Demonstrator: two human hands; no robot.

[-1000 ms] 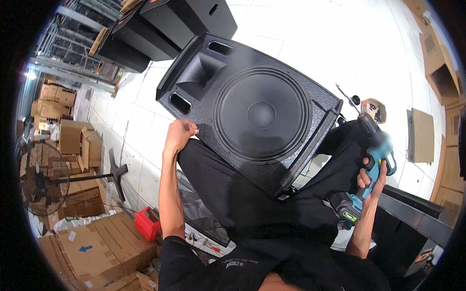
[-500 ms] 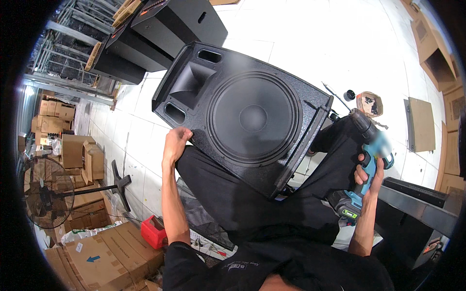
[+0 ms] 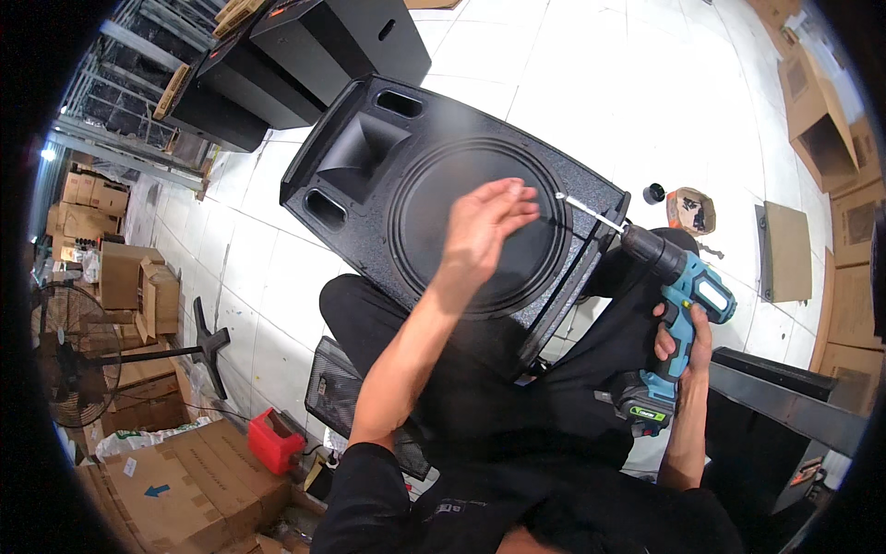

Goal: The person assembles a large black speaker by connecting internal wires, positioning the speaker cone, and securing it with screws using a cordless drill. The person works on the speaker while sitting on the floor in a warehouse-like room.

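Observation:
A black speaker cabinet [image 3: 369, 247] lies on its back between my legs, its large round woofer [image 3: 429, 198] facing up. Over the woofer hovers my left hand [image 3: 484, 226], the fingertips drawn together near the drill's tip. Whatever they may be pinching is too small to make out. My right hand [image 3: 688, 342] grips the handle of a blue-and-black cordless drill [image 3: 688, 279]. A long silver bit [image 3: 595, 214] reaches from its chuck over the cabinet's right edge, pointing toward my left fingertips. The bit's tip appears a little apart from them.
An open small carton [image 3: 690, 210] of dark bits and a black round cup [image 3: 654, 193] stand on the white floor to the right. More black speakers [image 3: 314, 55] stand at the far left. A red bin [image 3: 274, 438], cartons [image 3: 203, 475] and a pedestal fan [image 3: 78, 355] are left.
My left hand has moved from the cabinet's near-left edge to over the woofer. The drill has shifted left, its bit now over the cabinet. My view has shifted slightly.

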